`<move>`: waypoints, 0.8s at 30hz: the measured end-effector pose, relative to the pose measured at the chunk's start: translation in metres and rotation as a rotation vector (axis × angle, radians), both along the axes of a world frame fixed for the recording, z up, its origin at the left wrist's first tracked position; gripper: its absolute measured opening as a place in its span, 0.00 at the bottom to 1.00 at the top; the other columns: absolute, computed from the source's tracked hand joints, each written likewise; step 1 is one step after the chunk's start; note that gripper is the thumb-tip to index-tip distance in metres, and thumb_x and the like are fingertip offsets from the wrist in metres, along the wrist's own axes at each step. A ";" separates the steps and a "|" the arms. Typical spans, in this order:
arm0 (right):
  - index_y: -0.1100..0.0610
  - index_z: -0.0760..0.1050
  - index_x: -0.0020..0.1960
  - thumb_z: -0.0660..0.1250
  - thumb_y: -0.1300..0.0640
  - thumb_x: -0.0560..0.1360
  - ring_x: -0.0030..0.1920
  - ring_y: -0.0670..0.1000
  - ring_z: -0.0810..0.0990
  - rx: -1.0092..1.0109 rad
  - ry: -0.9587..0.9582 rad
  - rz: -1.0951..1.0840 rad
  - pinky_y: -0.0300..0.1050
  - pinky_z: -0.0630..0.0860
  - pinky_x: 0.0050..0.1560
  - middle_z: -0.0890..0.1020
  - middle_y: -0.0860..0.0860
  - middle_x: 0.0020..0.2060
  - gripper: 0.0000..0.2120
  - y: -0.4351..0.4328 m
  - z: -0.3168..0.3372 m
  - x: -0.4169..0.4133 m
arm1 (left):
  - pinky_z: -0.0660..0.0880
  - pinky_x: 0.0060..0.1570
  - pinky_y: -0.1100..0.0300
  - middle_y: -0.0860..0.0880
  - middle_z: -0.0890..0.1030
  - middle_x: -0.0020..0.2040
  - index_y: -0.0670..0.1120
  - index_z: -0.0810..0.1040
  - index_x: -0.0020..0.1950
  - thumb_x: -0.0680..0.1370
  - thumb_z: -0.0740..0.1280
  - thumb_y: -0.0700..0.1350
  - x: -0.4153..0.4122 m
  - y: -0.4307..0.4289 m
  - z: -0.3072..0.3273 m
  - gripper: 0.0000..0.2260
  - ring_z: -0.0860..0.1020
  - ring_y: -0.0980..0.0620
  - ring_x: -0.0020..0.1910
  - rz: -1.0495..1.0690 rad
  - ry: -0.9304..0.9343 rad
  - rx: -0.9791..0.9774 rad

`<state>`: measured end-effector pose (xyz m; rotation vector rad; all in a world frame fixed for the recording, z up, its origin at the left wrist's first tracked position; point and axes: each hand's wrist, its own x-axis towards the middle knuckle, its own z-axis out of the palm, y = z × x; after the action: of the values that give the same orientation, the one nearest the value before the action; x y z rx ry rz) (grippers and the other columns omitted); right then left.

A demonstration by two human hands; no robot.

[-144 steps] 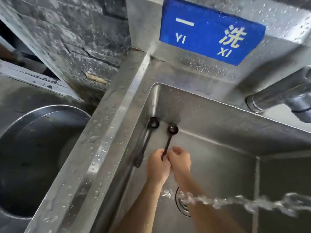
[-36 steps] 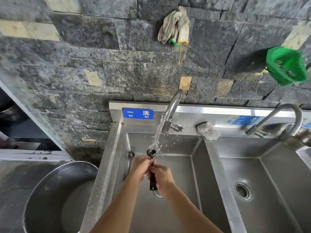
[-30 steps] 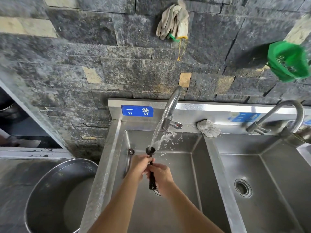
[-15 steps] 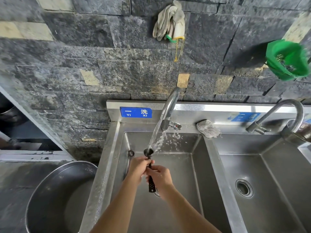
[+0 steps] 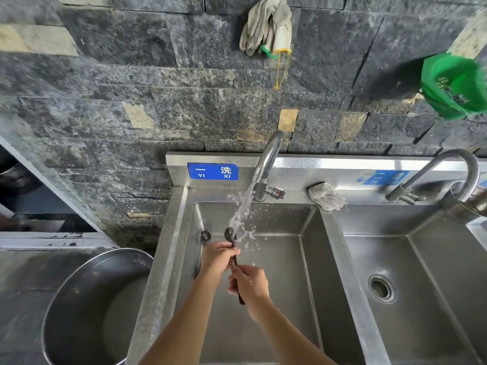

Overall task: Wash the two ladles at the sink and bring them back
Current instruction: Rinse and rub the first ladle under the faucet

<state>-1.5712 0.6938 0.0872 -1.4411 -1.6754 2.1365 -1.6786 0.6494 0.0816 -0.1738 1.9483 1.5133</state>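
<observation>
Rinsing a ladle (image 5: 230,234) beneath blue sign (image 5: 213,171) reading "YI XI".

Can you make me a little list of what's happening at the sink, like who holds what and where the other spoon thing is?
left hand: grips the held ladle near its bowl
right hand: grips the same handle lower down
water: running from the tap, splashing at the ladle's bowl
other ladle: leaning in the left basin's left back corner, nobody touching it
right basin: its tap is off
rag: on the ledge between basins
</observation>
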 end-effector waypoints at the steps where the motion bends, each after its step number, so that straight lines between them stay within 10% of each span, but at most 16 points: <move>1: 0.60 0.85 0.41 0.69 0.58 0.79 0.28 0.50 0.80 -0.030 0.003 -0.001 0.43 0.81 0.34 0.82 0.52 0.27 0.10 0.000 0.001 -0.001 | 0.75 0.32 0.60 0.44 0.83 0.31 0.46 0.85 0.40 0.67 0.77 0.34 -0.001 0.000 -0.001 0.08 0.79 0.48 0.30 -0.006 0.015 -0.006; 12: 0.68 0.81 0.49 0.62 0.66 0.81 0.29 0.55 0.82 -0.200 0.030 -0.009 0.46 0.81 0.34 0.84 0.58 0.30 0.10 -0.005 0.011 -0.001 | 0.73 0.34 0.56 0.48 0.83 0.27 0.51 0.85 0.34 0.65 0.78 0.38 -0.001 0.000 -0.012 0.08 0.78 0.48 0.28 -0.036 0.084 -0.115; 24: 0.66 0.82 0.50 0.66 0.64 0.79 0.34 0.53 0.83 -0.327 -0.001 -0.074 0.48 0.86 0.41 0.84 0.57 0.35 0.07 0.014 0.004 0.005 | 0.73 0.33 0.58 0.39 0.84 0.37 0.43 0.83 0.48 0.71 0.71 0.29 -0.036 0.020 0.007 0.11 0.78 0.47 0.32 0.012 0.059 -0.035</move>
<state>-1.5662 0.7079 0.0911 -1.5498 -1.2929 2.4533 -1.7147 0.6696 0.0889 -0.1579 2.0242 1.5082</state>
